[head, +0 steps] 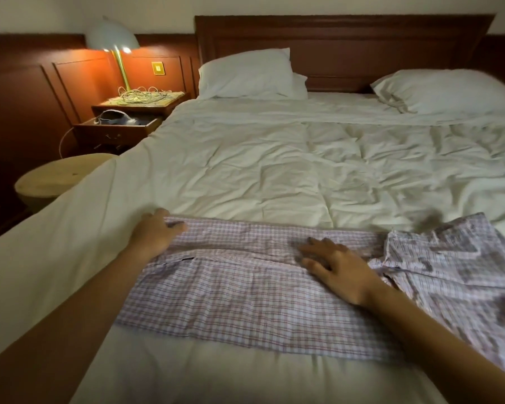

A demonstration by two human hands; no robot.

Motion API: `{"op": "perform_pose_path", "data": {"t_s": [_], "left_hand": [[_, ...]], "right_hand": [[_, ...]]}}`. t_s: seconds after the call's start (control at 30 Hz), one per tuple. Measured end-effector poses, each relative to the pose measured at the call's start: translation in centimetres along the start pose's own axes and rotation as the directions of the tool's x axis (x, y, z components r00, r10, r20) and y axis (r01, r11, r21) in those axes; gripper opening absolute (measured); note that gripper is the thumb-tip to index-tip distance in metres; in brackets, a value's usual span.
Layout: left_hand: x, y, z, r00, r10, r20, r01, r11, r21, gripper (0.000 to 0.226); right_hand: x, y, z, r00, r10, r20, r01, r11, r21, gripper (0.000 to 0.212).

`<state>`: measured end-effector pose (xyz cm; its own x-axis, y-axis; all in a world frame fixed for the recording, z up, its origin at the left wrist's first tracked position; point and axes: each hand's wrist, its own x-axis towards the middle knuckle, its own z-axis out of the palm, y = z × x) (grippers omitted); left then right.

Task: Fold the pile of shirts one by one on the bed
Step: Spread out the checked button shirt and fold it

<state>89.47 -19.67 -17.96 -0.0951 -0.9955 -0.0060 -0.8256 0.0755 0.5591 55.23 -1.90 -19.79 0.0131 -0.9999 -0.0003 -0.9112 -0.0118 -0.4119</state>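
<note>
Bed (pixel 260 158) with a white duvet is filling the view. Checked shirt (pixel 245 287) is lying spread sideways across its near edge, right part rumpled. Headboard (pixel 344 39) is running well beyond the shirt, with pillows (pixel 245 72) lying just in front of it. Beyond and left of the shirt: round wooden stool (pixel 56 179), nightstand (pixel 123 126) with its drawer standing open, lamp (pixel 113 39) glowing on top. Left hand (pixel 155 231) is gripping the shirt's far-left corner, fingers curled over the edge. Right hand (pixel 336 266) is pressing flat on the shirt's middle, fingers spread, holding nothing.
</note>
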Motion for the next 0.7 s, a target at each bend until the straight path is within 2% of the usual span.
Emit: {"op": "perform_pose_path", "data": {"t_s": [0.03,0.13,0.27,0.37,0.43,0.47,0.5,0.57,0.6,0.63,0.7], "left_hand": [[0.5,-0.1,0.4,0.999,-0.048,-0.026,0.047,0.999,-0.023,0.053],[1.9,-0.1,1.1,0.989,-0.085,-0.124,0.076,0.994,-0.074,0.023],[3.6,0.5,1.9,0.958,-0.028,-0.286,0.026,1.0,-0.012,0.021],[3.6,0.7,2.8,0.962,0.021,-0.271,0.007,0.995,0.102,0.024],[2.8,1.1,3.2,0.949,0.099,-0.298,-0.019,0.965,0.26,0.039],[2.1,1.4,3.3,0.933,0.186,-0.307,-0.083,0.944,0.319,0.048],[1.2,1.9,3.5,0.919,0.298,-0.258,-0.198,0.915,0.352,0.055],[-0.9,2.3,4.4,0.862,0.508,0.009,-0.481,0.811,0.333,0.062],[-1.9,2.0,5.1,0.83,0.537,0.154,-0.557,0.774,0.302,0.065],[-2.7,1.4,5.5,0.82,0.509,0.26,-0.569,0.769,0.29,0.068],[-3.1,-0.2,5.5,0.874,0.375,0.309,-0.466,0.827,0.314,0.074]], "right_hand": [[0.3,-0.3,0.5,0.999,0.014,0.044,-0.012,0.999,-0.041,0.052],[0.5,-0.7,1.9,0.993,-0.027,0.114,0.04,0.993,-0.114,0.061],[0.1,-0.3,2.6,0.989,-0.099,0.114,0.113,0.985,-0.129,0.054],[-0.1,-0.3,2.5,0.981,-0.113,0.157,0.138,0.979,-0.152,0.054],[0.1,-0.7,2.3,0.98,-0.109,0.166,0.129,0.985,-0.113,0.054],[0.3,-1.3,2.4,0.981,-0.112,0.158,0.125,0.989,-0.075,0.054],[0.6,-2.2,2.6,0.982,-0.123,0.144,0.13,0.991,-0.039,0.054],[1.2,-4.1,3.7,0.984,-0.136,0.111,0.14,0.99,-0.027,0.058],[1.5,-5.1,4.3,0.987,-0.124,0.105,0.131,0.989,-0.063,0.062],[1.7,-5.7,4.9,0.989,-0.104,0.102,0.115,0.987,-0.112,0.064],[1.9,-6.4,5.5,0.993,-0.074,0.09,0.088,0.981,-0.17,0.068]]}}
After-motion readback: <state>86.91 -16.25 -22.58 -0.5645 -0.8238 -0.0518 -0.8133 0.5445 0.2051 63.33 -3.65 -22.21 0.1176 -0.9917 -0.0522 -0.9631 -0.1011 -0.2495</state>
